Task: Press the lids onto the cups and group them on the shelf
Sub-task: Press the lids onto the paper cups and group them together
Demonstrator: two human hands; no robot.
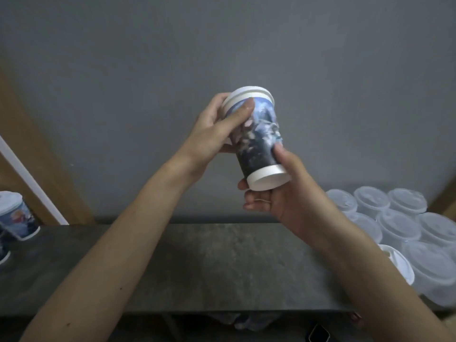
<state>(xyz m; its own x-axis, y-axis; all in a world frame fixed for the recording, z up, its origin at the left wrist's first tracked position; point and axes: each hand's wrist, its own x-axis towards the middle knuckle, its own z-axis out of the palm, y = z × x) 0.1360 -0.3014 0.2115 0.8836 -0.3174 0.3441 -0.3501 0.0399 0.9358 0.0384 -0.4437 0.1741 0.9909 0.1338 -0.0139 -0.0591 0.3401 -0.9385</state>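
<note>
Fingers (243, 112) of left hand (212, 134) and right hand (278, 201) grip the lidded cup (259, 144), tilted; contents hidden.

Readable text: none. Item: held cup (256, 137), picture wrap in blue and white (blurred, no lettering legible). Item: cup at left (19, 218), similar print, unreadable.

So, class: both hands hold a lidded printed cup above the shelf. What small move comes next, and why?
Probably carry the printed cup left and stand it by the lidded cups at the left end of the shelf. Its white lid looks seated, yet the left hand and right hand hold it tilted in the air.
</note>
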